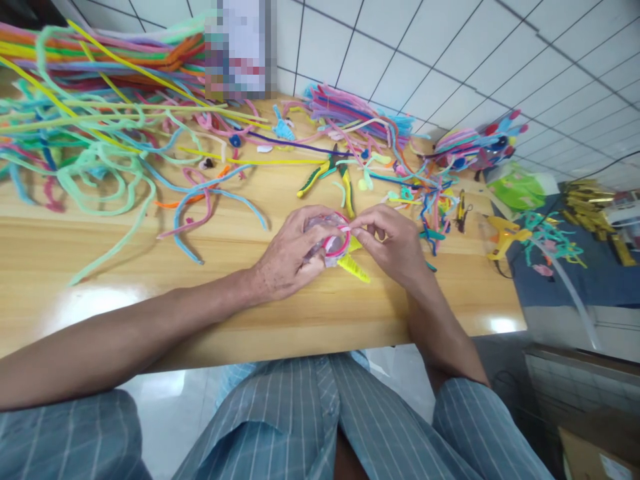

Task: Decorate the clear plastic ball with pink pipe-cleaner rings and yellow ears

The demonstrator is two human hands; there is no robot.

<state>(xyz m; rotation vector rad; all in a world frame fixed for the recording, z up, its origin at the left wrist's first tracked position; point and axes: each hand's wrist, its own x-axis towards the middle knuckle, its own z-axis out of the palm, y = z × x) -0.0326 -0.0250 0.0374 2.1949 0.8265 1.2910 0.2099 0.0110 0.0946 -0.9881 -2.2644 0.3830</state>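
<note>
My left hand (291, 257) is wrapped round a clear, round, roll-like thing with a pink ring (337, 245) at its near end. My fingers cover much of it, so I cannot tell its exact kind. At its upper right edge, my right hand (387, 241) pinches a small whitish bit with thumb and forefinger. Yellow fuzzy pointed pieces (356, 269) stick out below the ring, between the two hands. Pliers with yellow and green handles (327, 172) lie on the table just beyond my hands.
Loose pipe cleaners (107, 170) in many colours spread over the left of the wooden table (200, 320). A pink and purple bundle (350, 113) lies by the tiled wall. Coloured scraps (435, 207) and a yellow glue gun (503, 238) are to the right.
</note>
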